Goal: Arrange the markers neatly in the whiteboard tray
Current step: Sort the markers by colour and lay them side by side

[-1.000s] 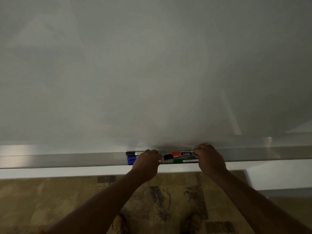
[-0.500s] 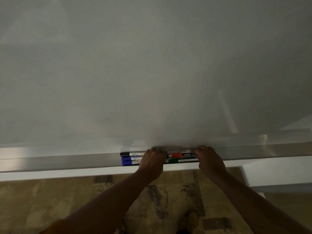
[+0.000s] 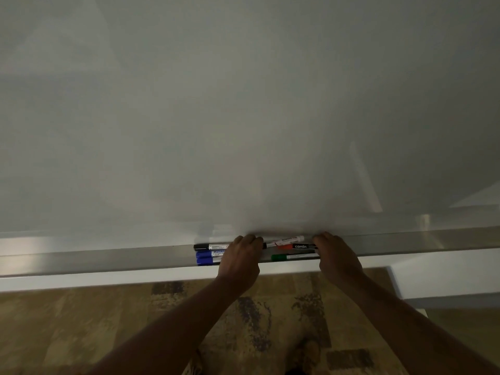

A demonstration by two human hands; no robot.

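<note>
The metal whiteboard tray (image 3: 108, 259) runs across the view under the board. At its middle, a black marker (image 3: 209, 246) and two blue markers (image 3: 207, 257) lie side by side to the left. To the right lie a white marker (image 3: 286, 240), slightly tilted, a red camlin marker (image 3: 296, 246) and a green marker (image 3: 293, 256). My left hand (image 3: 239, 262) lies over the gap between the two groups, fingers curled over the marker ends. My right hand (image 3: 336, 259) sits at the right ends of the right group, fingers bent down into the tray with the tips hidden.
The whiteboard (image 3: 243, 117) fills the upper view, blank. Below the tray is a patterned rug (image 3: 108, 334). A white ledge (image 3: 446, 282) shows at the lower right.
The black and blue markers now lie side by side, showing further out to the left of my left hand. The white marker has come into view at the back. My right hand has stayed put.
</note>
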